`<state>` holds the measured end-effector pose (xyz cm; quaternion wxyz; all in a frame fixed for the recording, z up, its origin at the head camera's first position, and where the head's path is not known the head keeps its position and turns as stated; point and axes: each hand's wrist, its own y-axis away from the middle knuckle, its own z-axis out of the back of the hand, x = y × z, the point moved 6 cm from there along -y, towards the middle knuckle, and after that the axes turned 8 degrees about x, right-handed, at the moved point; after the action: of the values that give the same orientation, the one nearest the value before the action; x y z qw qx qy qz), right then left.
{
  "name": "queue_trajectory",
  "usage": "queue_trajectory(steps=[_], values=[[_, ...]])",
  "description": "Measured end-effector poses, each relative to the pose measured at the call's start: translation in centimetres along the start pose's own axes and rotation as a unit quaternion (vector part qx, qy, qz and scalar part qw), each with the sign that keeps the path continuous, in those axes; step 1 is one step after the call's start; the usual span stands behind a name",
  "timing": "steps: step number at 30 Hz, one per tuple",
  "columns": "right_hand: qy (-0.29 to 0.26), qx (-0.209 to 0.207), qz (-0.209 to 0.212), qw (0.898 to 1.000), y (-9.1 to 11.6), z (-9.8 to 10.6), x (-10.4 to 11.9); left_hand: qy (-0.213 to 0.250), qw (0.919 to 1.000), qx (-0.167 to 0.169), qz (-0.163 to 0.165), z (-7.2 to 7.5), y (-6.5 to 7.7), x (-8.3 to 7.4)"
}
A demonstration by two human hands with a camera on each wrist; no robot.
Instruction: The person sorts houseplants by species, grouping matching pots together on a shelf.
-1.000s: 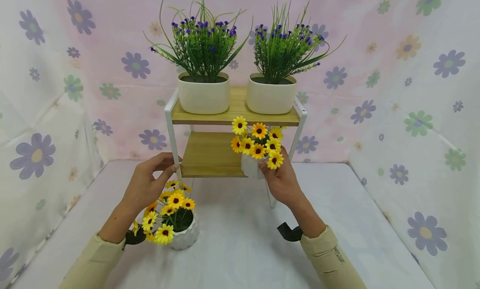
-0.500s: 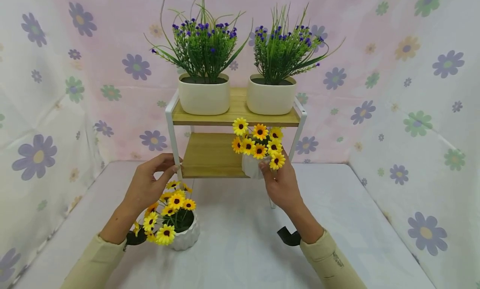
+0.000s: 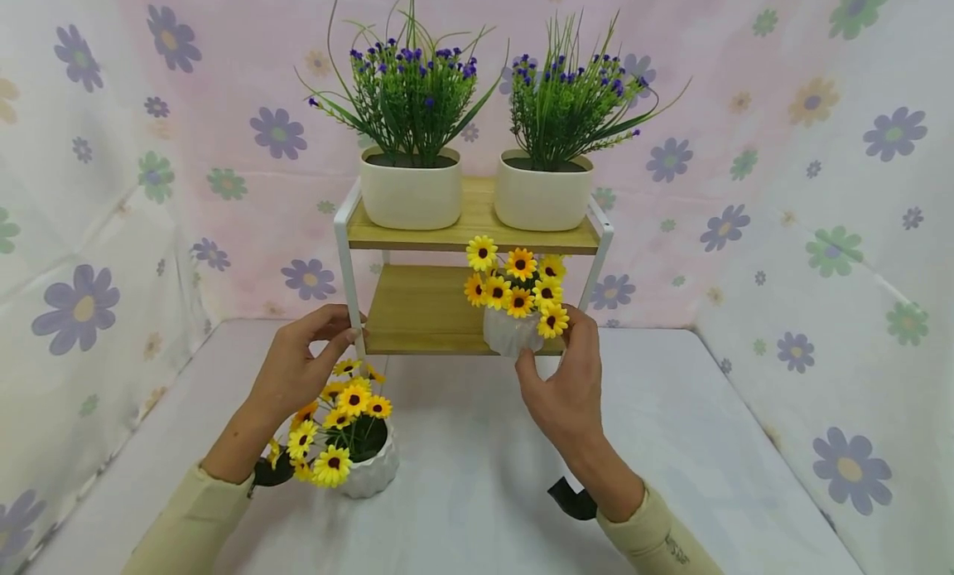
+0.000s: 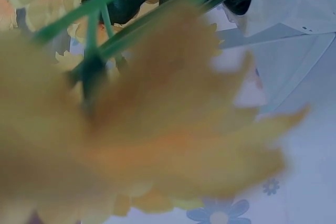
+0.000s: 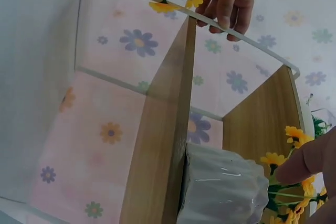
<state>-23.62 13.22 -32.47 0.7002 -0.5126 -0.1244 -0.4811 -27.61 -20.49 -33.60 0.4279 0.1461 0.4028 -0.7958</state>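
A two-tier wooden shelf with a white metal frame stands before me. My left hand holds its left upright between thumb and fingers, seen also in the right wrist view. On the right of the lower board sits a white ribbed pot of yellow artificial daisies. My right hand is beside that pot, thumb and fingers spread apart; in the right wrist view the thumb is by the flowers, off the pot wall. A second daisy pot stands on the table near my left wrist.
Two cream oval planters, left and right, with purple flowers and grass stand on the top board. Flower-printed cloth encloses the white table at the back and sides. Blurred daisy petals fill much of the left wrist view.
My right hand has loosened from the daisy pot on the lower board and drawn slightly back and right. The pot stays there. My left hand keeps its hold on the upright.
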Motion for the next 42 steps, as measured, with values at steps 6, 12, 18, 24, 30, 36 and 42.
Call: queue_trajectory(steps=[6,12,18,24,30,36,42], values=[[0.018,-0.019,0.027,0.999,0.9,-0.2,0.7,-0.002,1.0000,0.002,0.005,0.0,0.0,0.1],[0.014,0.005,0.054,0.998,2.4,-2.1,1.5,0.002,0.9999,0.002,0.013,-0.1,0.0,0.2],[0.003,0.063,0.089,0.994,3.7,-5.1,2.0,0.003,0.9999,0.003,0.015,-0.1,0.0,0.2],[0.012,0.127,0.111,0.986,4.7,-8.3,2.0,-0.015,0.9999,-0.002,0.004,0.1,0.1,0.0],[0.036,0.256,0.071,0.963,5.9,-12.2,1.8,-0.015,0.9999,-0.006,-0.003,0.2,0.1,0.0],[0.060,0.385,-0.007,0.921,6.6,-15.9,1.5,-0.016,0.9998,-0.008,0.000,0.1,0.1,0.1],[0.040,0.423,-0.029,0.905,6.6,-18.0,1.8,-0.013,0.9999,-0.011,-0.002,0.0,0.1,0.1]])
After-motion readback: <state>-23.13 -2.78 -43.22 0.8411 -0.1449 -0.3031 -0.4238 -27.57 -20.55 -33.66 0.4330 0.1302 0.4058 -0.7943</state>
